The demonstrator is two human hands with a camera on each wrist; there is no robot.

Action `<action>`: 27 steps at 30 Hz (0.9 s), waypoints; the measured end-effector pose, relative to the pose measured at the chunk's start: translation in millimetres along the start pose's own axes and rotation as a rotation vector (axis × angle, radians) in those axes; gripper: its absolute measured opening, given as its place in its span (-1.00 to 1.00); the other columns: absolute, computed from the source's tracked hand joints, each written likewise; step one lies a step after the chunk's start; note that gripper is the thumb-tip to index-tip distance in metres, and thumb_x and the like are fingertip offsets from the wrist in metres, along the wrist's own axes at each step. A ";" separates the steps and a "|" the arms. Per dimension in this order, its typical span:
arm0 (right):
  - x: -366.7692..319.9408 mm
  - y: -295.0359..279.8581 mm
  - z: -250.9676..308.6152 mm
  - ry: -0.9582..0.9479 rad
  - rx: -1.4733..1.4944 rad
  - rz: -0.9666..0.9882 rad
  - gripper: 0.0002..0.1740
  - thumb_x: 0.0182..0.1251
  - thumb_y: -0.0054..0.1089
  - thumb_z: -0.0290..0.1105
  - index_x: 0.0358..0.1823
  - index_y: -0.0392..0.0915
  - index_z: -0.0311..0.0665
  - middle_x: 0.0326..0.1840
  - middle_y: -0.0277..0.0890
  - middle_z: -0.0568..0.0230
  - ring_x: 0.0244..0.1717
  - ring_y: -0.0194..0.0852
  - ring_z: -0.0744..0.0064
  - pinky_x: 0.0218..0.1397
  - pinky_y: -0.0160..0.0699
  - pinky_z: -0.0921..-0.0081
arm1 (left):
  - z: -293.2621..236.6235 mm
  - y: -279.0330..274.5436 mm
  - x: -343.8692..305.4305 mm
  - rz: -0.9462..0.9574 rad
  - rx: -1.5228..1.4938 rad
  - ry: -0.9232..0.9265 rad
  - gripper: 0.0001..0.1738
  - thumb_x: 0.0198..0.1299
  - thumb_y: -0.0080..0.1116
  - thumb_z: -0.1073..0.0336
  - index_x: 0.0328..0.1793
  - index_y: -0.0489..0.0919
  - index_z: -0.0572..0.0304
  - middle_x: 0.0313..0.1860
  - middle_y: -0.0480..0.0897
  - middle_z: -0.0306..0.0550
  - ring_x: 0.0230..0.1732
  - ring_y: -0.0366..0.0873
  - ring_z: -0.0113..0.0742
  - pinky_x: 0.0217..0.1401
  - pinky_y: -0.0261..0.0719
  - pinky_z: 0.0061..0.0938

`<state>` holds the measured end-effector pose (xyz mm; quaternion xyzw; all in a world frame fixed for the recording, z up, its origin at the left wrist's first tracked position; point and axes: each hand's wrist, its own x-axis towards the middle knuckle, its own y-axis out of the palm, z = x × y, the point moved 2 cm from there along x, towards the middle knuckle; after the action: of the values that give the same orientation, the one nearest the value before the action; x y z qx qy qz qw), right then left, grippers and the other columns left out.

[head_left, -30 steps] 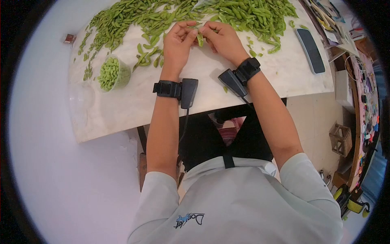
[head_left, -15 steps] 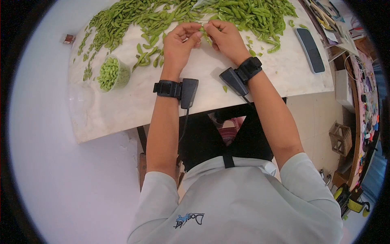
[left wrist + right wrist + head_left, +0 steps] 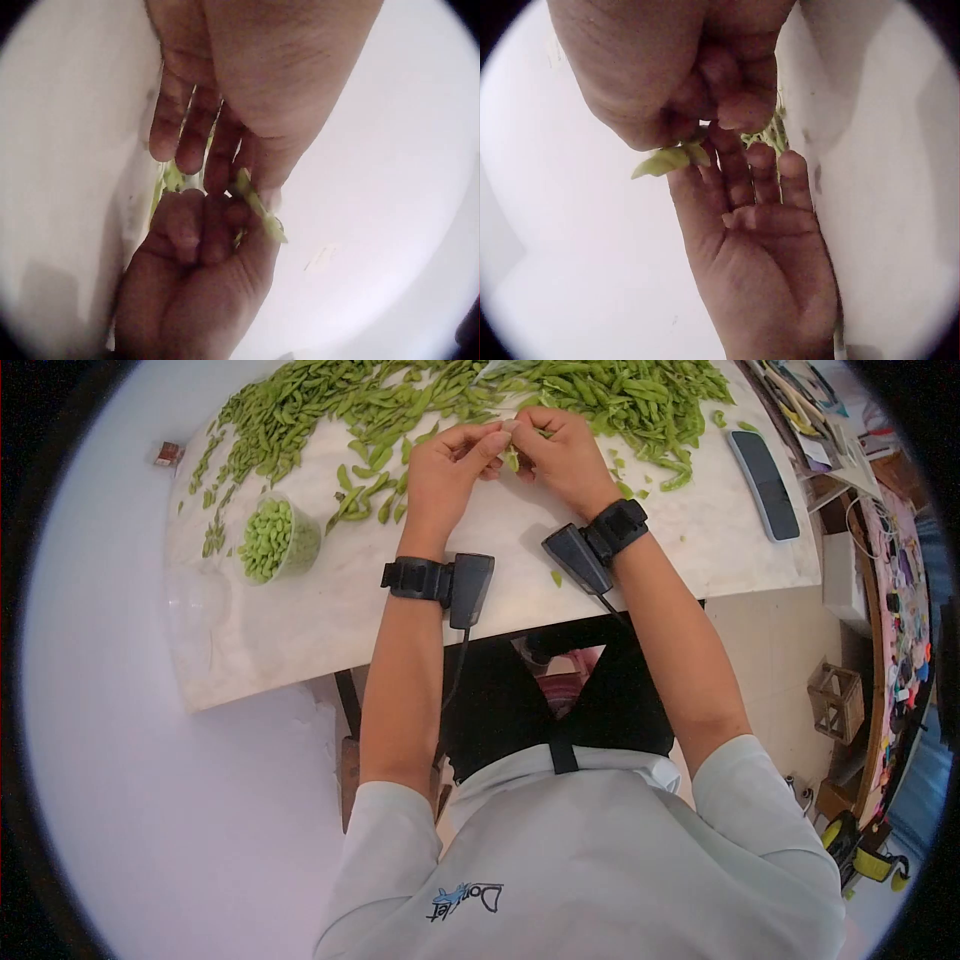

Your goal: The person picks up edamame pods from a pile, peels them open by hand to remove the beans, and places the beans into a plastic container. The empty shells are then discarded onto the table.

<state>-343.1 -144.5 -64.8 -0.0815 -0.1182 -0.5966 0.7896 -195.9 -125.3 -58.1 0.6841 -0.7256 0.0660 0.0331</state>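
Observation:
My left hand (image 3: 446, 475) and right hand (image 3: 572, 468) meet fingertip to fingertip over the table, at the near edge of the pods. Between them both pinch a green soybean pod (image 3: 666, 160), and its split, pale green end sticks out past the thumbs. In the left wrist view, the pod (image 3: 261, 211) lies across the thumb tips. The other left fingers are extended, while the right ones are curled inward. A clear plastic cup (image 3: 304, 546) of shelled green beans (image 3: 266, 538) stands left of my left hand.
Whole pods (image 3: 300, 410) spread over the table's far left and middle. A denser pile of green pods (image 3: 640, 410) lies at the far right, with small scraps near it. A phone (image 3: 765, 485) rests at the right edge of the white table (image 3: 720, 560).
Both hands have shifted slightly right. The hanging pod end slipped from view between the fingers half a second ago and shows again now below the fingertips.

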 end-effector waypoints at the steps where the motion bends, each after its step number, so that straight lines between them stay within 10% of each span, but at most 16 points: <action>1: -0.4 -0.4 -0.2 0.040 0.057 0.031 -0.65 0.33 0.06 -0.20 -0.56 0.44 -0.27 -0.67 0.32 0.48 -0.69 0.32 0.68 -0.60 0.29 0.66 | -0.3 -0.6 -0.1 0.010 0.003 0.002 -0.72 0.16 0.27 0.29 -0.08 0.64 0.35 -0.41 0.65 -0.17 -0.45 0.53 -0.50 -0.29 0.51 -0.63; 6: -4.1 -0.1 11.9 0.181 0.277 0.125 -0.72 0.33 0.08 -0.29 -0.54 0.42 -0.23 -0.66 0.21 0.56 -0.69 0.06 0.76 -0.61 0.08 0.73 | -0.5 -1.0 -3.3 0.050 -0.028 0.033 -0.74 0.16 0.27 0.28 -0.14 0.62 0.36 -0.40 0.65 -0.17 -0.43 0.55 -0.50 -0.26 0.52 -0.63; 27: -4.4 5.3 4.1 0.153 0.025 0.167 -0.69 0.39 0.00 -0.28 -0.52 0.45 -0.27 -0.66 0.30 0.53 -0.66 0.26 0.75 -0.59 0.27 0.70 | 9.3 -3.8 -1.7 0.068 -0.014 0.074 -0.93 0.16 0.10 0.46 -0.28 0.50 0.34 -0.46 0.58 -0.19 -0.50 0.52 -0.50 -0.41 0.50 -0.60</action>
<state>-339.5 -137.8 -62.0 -0.0355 -0.0578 -0.5316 0.8443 -191.6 -125.2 -67.4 0.6559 -0.7472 0.0871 0.0623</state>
